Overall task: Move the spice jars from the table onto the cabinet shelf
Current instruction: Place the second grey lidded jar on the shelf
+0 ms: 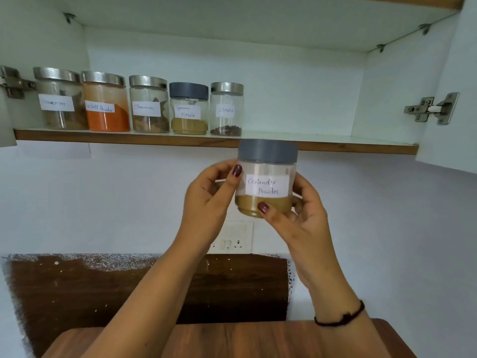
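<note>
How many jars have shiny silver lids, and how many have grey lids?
Silver lids: 4 (blurred-label jar, chilli powder jar, cinnamon jar, cloves jar)
Grey lids: 2 (garam masala jar on the shelf, coriander powder jar gripped by the left hand and right hand)
Total: 6 jars

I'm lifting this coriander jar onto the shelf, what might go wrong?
The coriander jar is held just under the shelf, so its lid may bump the edge. The left hand and right hand pinch it with thumbs and fingertips, so it might slip. Setting it down could nudge the cloves jar.
</note>
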### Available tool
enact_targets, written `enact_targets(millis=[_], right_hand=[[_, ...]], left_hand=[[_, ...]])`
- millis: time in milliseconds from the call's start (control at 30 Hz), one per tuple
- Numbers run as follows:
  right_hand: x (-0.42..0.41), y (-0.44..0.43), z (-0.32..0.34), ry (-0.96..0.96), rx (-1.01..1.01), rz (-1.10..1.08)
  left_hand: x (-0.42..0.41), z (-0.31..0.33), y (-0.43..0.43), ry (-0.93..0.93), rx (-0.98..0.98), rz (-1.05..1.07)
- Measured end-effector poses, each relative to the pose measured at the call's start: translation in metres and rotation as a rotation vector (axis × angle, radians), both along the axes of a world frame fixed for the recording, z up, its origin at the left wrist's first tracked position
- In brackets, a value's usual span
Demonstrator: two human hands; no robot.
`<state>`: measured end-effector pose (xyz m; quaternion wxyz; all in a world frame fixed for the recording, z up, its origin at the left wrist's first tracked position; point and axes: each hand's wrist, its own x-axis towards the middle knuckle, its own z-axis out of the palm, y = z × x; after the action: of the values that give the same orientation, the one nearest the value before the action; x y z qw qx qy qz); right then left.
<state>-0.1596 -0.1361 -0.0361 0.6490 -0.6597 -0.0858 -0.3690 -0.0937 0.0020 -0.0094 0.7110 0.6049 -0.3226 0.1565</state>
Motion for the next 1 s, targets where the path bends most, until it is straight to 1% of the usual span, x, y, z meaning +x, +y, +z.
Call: enact_targets(millis=[100, 200, 267, 367, 533, 600, 733, 900, 1000], right_hand=[[0.015, -0.012, 0.023, -0.063, -0.038, -0.014], [0.03, -0.024, 0.047, -0.117, -0.079, -0.052], [0.042, -0.031, 0.059, -0.132, -0.105, -0.062], [0.062, -0.042, 0.071, -0.128, -0.143, -0.081], [0.089, -0.061, 0.087, -0.113, -0.261, -0.163], [0.097, -0.066, 0.092, -0.116, -0.302, -0.227], [0.108, -0.075, 0.097, -0.118, -0.42, -0.297], [0.114, -0.086, 0.1, -0.063, -0.48, -0.301], [0.119, -0.09, 0.101, -0.035, -0.51, -0.336]], left_hand=[[0.01, 0.019, -0.005, -0.088, 0.0, 0.011], [0.02, 0.034, -0.011, -0.18, 0.096, -0.061], [0.031, 0.041, -0.018, -0.225, 0.17, -0.031], [0.046, 0.05, -0.028, -0.238, 0.219, 0.044], [0.068, 0.062, -0.041, -0.218, 0.195, 0.033], [0.073, 0.066, -0.048, -0.203, 0.187, 0.055], [0.084, 0.067, -0.061, -0.237, 0.219, 0.154], [0.094, 0.066, -0.071, -0.292, 0.306, 0.345], [0.098, 0.069, -0.074, -0.324, 0.392, 0.493]])
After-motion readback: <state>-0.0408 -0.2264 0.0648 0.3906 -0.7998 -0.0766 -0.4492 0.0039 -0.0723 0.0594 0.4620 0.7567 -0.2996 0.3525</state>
